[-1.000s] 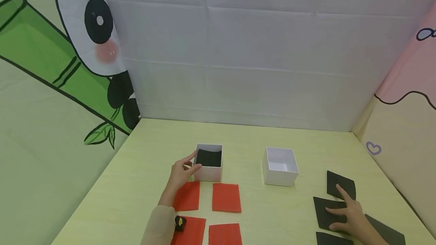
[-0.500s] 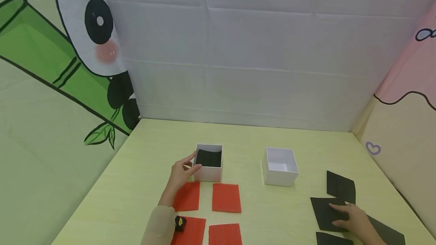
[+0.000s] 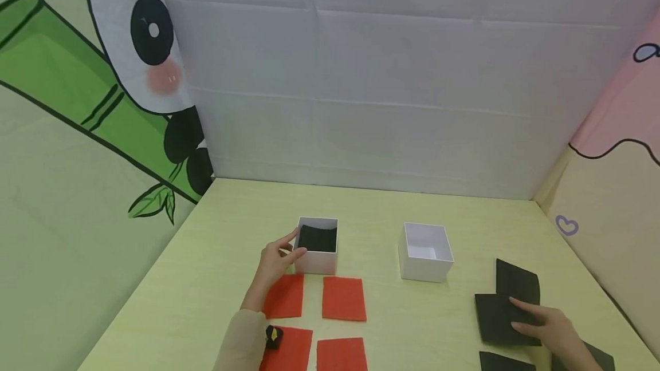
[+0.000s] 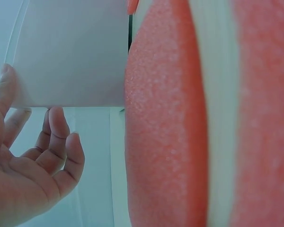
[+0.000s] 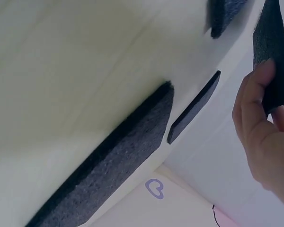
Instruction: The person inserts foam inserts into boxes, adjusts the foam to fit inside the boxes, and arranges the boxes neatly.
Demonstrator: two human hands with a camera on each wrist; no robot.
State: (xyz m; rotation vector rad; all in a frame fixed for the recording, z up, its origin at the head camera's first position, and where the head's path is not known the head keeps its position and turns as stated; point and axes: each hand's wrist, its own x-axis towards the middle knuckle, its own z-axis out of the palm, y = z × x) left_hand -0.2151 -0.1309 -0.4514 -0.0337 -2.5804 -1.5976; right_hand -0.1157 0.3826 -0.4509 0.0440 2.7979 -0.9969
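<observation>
My left hand (image 3: 275,260) holds a white box (image 3: 315,263) at its near left corner. In the left wrist view the thumb lies on the box wall (image 4: 75,56) and the other fingers are bent beside it. A black felt square (image 3: 317,239) lies inside that box. At the right, my right hand (image 3: 557,328) pinches another black felt square (image 3: 497,319) by its right edge. The right wrist view shows this held square (image 5: 273,42) raised off the table between thumb and fingers.
A second white box (image 3: 425,269), with nothing seen inside, stands right of centre. Red felt squares (image 3: 344,299) lie in front of the left box. More black squares (image 3: 518,279) lie around my right hand. A printed cloth (image 3: 361,102) hangs behind the table (image 3: 247,205).
My right hand, spread over the black squares earlier, has closed on one and lifted it slightly. The left hand and its box keep their place.
</observation>
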